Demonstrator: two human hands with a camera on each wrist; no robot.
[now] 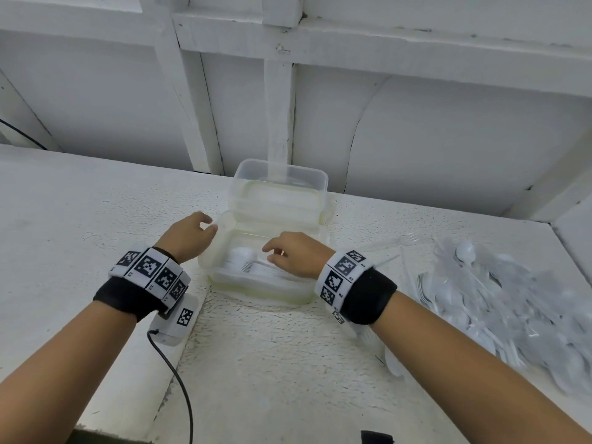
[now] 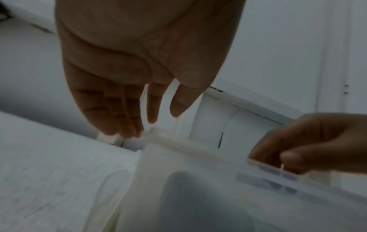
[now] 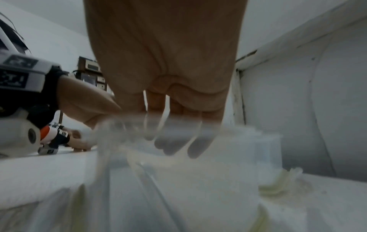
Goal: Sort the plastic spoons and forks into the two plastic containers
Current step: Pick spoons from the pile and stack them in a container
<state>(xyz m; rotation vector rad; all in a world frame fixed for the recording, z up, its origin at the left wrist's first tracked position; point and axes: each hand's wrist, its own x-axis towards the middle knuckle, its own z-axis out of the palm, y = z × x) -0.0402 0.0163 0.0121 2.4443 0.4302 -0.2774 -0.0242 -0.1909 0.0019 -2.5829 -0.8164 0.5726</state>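
Two clear plastic containers stand at the table's middle, the near container [image 1: 256,296] in front of the far container [image 1: 282,174]. White plastic cutlery [image 1: 246,261] lies in the near one. My left hand [image 1: 205,227] touches its left rim [image 2: 188,147] with straight fingers [image 2: 127,125]. My right hand [image 1: 270,253] reaches down inside it just above the cutlery. In the right wrist view its straight fingers [image 3: 194,146] show through the translucent wall [image 3: 198,180], with nothing plainly held.
A large pile of white plastic spoons and forks [image 1: 496,299] lies on the table at the right, with a few loose forks [image 1: 407,241] beside the containers. A black cable [image 1: 179,379] runs along the table's near left. A white wall rises close behind the containers.
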